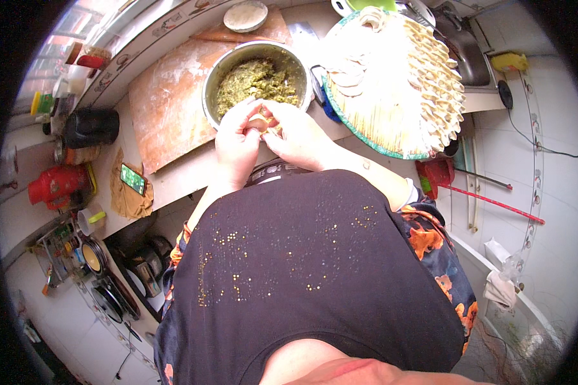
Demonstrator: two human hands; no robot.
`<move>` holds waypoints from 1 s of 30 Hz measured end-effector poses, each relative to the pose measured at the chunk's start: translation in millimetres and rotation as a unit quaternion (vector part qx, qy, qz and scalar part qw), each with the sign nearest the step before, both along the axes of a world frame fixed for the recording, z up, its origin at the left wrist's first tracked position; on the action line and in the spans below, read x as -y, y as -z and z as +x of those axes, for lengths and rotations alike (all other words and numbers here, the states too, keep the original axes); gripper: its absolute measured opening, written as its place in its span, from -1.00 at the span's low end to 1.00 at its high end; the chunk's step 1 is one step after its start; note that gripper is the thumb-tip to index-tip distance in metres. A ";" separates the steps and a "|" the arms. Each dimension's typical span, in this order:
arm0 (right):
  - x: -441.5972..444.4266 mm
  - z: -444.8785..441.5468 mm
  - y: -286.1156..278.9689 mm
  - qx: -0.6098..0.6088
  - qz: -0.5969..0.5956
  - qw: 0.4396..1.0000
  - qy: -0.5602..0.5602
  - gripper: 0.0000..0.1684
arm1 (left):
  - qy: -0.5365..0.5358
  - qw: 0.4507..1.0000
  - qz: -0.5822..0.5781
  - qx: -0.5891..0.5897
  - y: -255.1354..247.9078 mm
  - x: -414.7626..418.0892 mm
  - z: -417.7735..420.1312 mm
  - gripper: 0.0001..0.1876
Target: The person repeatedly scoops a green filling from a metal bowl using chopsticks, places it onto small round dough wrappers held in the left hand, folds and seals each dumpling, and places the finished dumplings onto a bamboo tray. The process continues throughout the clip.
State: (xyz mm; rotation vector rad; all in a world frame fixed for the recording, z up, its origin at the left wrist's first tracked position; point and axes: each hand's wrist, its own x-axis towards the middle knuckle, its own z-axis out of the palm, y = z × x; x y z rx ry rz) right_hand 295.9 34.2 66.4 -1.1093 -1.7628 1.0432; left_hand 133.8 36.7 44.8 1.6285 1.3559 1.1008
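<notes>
A round metal bowl [209, 98] holds chopped green filling [255, 79] and rests on a floured wooden board [168, 106]. Over the bowl's near rim, my left hand [238, 139] and my right hand [296, 134] meet with fingertips curled around a small piece of dough wrapper [260, 123]; whether filling lies in it is hard to see. To the right is a round woven tray [380, 130] with a green edge. Rows of pleated dumplings [436, 91] cover its right part, and flat dough wrappers [349, 79] lie at its left.
Behind the bowl stands a small bowl of white powder [245, 17]. A phone [133, 179] lies on a brown cloth [125, 204] at the counter's left, near a black container [91, 127] and a red thermos [60, 186]. A metal sink [472, 62] is beyond the tray.
</notes>
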 end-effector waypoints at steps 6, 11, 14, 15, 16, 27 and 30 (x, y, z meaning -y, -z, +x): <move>-5.8 3.3 11.1 -0.012 0.068 0.996 0.052 -0.61 | 0.139 0.965 -0.113 0.191 -9.0 5.8 16.1 -0.14; -34.6 39.2 22.0 -0.008 0.138 0.987 0.078 -0.63 | 0.175 0.959 -0.086 0.206 -17.2 12.9 14.8 -0.17; -75.4 101.9 16.4 -0.080 -0.068 0.986 0.127 -0.64 | 0.174 0.962 -0.107 0.179 -18.9 11.8 2.7 -0.26; -95.3 127.1 15.2 -0.150 -0.144 0.966 0.156 -0.65 | 0.171 0.960 -0.122 0.187 -18.4 14.3 -2.1 -0.28; -115.7 158.1 13.3 -0.020 -0.031 0.980 0.194 -0.63 | 0.173 0.954 -0.138 0.200 -12.7 14.2 -7.0 -0.30; -261.9 296.0 22.4 0.482 0.054 0.816 0.314 -0.67 | 0.118 0.953 -0.196 0.199 -15.9 19.2 -16.4 -0.51; -274.7 296.1 32.0 0.507 0.032 0.810 0.293 -0.68 | 0.097 0.957 -0.182 0.203 -17.5 22.6 -18.1 -0.55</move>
